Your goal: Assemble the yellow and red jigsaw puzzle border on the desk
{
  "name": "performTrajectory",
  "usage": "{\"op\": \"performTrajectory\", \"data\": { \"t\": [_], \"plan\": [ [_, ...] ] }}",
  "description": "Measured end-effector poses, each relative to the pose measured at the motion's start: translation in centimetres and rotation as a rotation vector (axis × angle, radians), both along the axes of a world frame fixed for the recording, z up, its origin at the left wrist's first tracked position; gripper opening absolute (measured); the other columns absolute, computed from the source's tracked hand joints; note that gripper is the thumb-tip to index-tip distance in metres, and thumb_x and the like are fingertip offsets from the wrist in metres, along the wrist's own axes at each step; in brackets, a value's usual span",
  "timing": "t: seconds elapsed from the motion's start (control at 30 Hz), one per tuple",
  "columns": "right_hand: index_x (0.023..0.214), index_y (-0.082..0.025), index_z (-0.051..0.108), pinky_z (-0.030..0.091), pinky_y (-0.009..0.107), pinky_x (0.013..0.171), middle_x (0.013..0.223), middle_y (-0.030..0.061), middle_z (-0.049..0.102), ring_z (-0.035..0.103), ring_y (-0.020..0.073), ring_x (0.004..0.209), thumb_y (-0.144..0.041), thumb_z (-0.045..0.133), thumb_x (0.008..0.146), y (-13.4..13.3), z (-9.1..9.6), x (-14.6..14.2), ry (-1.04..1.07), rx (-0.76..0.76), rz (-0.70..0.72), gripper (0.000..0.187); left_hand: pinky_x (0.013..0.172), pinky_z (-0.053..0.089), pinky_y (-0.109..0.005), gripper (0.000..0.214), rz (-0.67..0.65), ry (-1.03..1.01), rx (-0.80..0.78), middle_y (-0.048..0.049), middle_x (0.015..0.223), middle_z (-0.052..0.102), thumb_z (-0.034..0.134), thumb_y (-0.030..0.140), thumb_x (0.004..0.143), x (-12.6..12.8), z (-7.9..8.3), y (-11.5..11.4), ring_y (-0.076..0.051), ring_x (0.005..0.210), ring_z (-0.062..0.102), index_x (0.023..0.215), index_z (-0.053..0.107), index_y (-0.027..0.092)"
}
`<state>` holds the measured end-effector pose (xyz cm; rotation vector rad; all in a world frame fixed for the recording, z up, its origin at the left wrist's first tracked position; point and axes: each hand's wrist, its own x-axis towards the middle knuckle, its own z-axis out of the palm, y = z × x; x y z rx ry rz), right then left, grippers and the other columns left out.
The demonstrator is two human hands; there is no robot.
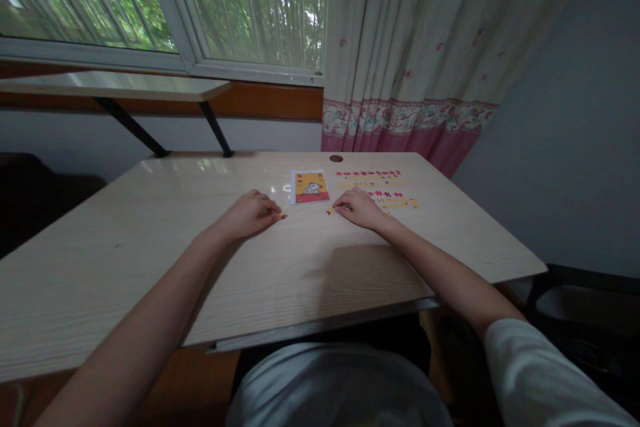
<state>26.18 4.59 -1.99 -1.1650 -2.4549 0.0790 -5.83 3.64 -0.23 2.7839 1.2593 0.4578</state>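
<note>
My left hand [254,213] rests low over the table, its fingers pinched on a small yellow and red jigsaw puzzle piece [283,216]. Across a short gap, my right hand [361,207] pinches another small jigsaw piece [330,212], yellow with a dark red part. Between and beyond the hands lies a picture card [310,187], yellow above and red below, with a white animal figure on it. Rows of loose puzzle pieces [369,173], pink-red and yellow, lie to the right of the card. My right hand and forearm hide some of the nearest ones.
The pale wooden table [165,233] has a round cable hole [336,159] near its back edge. A raised shelf [115,85] on black supports stands at the back left. Behind are a window [255,7] and a patterned curtain [400,33]. Something dark, perhaps a chair [585,313], is at the right.
</note>
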Motion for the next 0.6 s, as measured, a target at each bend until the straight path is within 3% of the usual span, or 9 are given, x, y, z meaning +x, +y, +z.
{"op": "performTrajectory", "data": {
  "t": [0.6],
  "plan": [
    [0.093,-0.02,0.076,0.039,0.033,0.085,0.092,0.0061,0.073,0.061,0.0196,0.089,-0.024,0.061,0.089,0.29,-0.4,0.17,0.005,0.0,0.004,0.016,0.083,0.043,-0.039,0.032,0.001,0.012,0.012,-0.0092,0.086,0.073,0.049,0.039,0.089,-0.03,-0.13,0.02,-0.024,0.084,0.063,0.088,0.074,0.018]
  ]
}}
